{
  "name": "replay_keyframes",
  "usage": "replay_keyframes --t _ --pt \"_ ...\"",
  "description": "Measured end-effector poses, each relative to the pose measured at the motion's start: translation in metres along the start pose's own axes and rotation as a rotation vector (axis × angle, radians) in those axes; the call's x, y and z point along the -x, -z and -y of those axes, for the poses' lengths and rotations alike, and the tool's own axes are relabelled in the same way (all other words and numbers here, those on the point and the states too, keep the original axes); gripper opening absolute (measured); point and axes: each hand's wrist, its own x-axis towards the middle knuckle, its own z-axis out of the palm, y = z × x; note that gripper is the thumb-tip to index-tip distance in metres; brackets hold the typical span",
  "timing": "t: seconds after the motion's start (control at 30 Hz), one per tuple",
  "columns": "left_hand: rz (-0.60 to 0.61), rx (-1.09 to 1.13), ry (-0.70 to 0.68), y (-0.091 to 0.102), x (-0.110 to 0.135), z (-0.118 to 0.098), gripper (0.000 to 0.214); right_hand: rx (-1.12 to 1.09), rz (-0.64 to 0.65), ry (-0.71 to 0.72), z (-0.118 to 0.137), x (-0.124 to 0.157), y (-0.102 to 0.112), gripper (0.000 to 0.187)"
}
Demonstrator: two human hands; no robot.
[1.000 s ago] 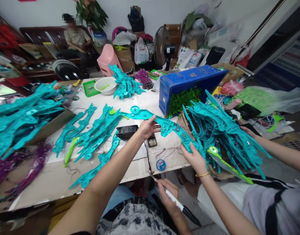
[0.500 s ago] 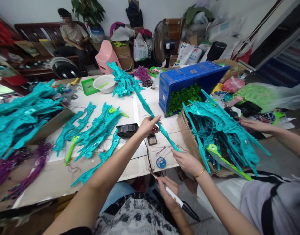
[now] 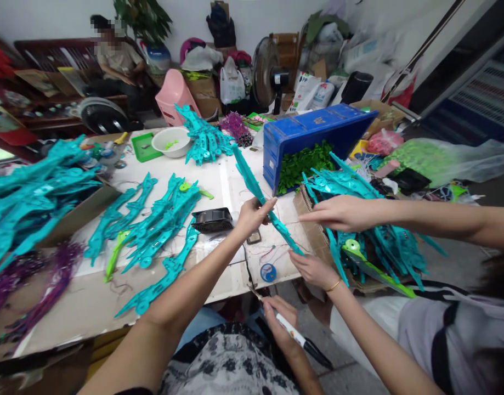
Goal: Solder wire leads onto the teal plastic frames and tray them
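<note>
My left hand (image 3: 252, 215) is closed around the middle of a long teal plastic part (image 3: 254, 188), which slants above the white table (image 3: 235, 186). A co-worker's hand with a gold bracelet (image 3: 313, 269) holds the part's lower end. The co-worker's other hand (image 3: 342, 213) stretches flat over the cardboard box toward the part. Low by my lap, my right hand (image 3: 278, 320) grips a black-and-white marker (image 3: 303, 344).
A cardboard box heaped with teal parts (image 3: 371, 230) stands at the table's right edge. Behind it lies a tipped blue crate (image 3: 317, 129) of green pieces. More teal parts (image 3: 161, 219), a black casing (image 3: 213, 219) and a white bowl (image 3: 170, 141) are on the table. A person (image 3: 112, 60) sits at the back.
The teal part has turned from lying flat to edge-on, its far end lifted. The co-worker's far hand has swung in from the right over the box toward the part.
</note>
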Motion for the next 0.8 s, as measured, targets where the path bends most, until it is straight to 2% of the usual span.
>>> replay_keyframes --t 0.03,0.2,0.4,0.5,0.57,0.6,0.63,0.67,0.73,0.8 --pt "0.005 -0.006 -0.006 -0.001 0.001 0.000 0.048 0.220 -0.012 0.095 0.000 0.001 0.004 0.060" --pt "0.007 0.014 -0.021 -0.001 0.005 0.002 0.049 0.938 0.001 0.270 -0.004 0.004 0.014 0.056" --pt "0.012 0.065 -0.005 0.004 0.008 0.002 0.044 1.409 0.031 0.310 -0.002 0.004 0.009 0.058" --pt "0.038 0.061 0.010 0.007 0.011 0.003 0.046 1.808 -0.045 0.396 -0.001 0.003 0.005 0.062" --pt "0.051 0.066 0.022 0.009 0.014 0.004 0.046 1.971 -0.100 0.440 -0.001 0.002 0.004 0.064" --pt "0.055 0.069 0.024 0.010 0.015 0.004 0.046 1.928 -0.105 0.433 -0.001 0.002 0.005 0.064" --pt "0.056 0.073 0.022 0.010 0.016 0.005 0.046 1.785 -0.088 0.407 -0.001 0.002 0.005 0.062" --pt "0.057 0.077 0.022 0.011 0.017 0.006 0.045 1.557 -0.058 0.363 -0.002 0.002 0.006 0.060" --pt "0.053 0.090 0.025 0.012 0.018 0.007 0.043 0.953 -0.021 0.246 -0.002 0.002 0.007 0.053" --pt "0.043 0.105 0.041 0.013 0.019 0.009 0.041 0.400 -0.056 0.124 -0.004 0.002 0.005 0.047"
